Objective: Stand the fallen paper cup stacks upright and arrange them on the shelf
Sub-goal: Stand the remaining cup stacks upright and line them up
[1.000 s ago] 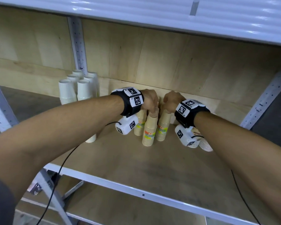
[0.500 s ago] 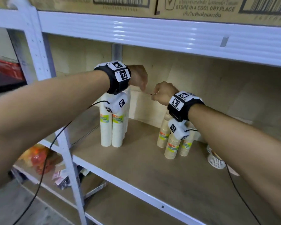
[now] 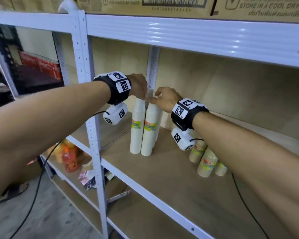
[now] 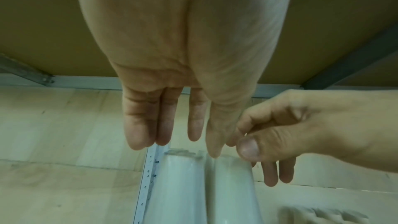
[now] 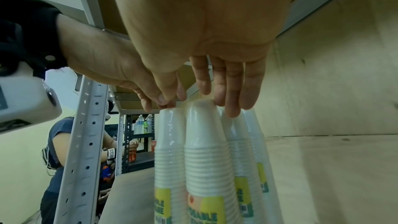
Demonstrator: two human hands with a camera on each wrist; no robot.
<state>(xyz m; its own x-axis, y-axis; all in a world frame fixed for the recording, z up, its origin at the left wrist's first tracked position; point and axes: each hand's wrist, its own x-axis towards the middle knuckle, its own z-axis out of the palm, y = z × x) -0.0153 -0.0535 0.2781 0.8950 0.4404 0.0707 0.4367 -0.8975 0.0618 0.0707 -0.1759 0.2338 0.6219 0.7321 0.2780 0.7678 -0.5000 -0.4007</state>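
Cardboard boxes top the white metal shelf, plywood wall behind, grey floor below.

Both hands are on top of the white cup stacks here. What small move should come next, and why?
Probably ease both hands off. The white cup stacks stand upright on the shelf, tops bunched under the left hand and right hand; the brown cup stacks already stand too.

Above you sit cardboard boxes printed with barcodes; to your left, red packs; lower down, orange bottles. Beyond, a person stands by a black rack holding water bottles.
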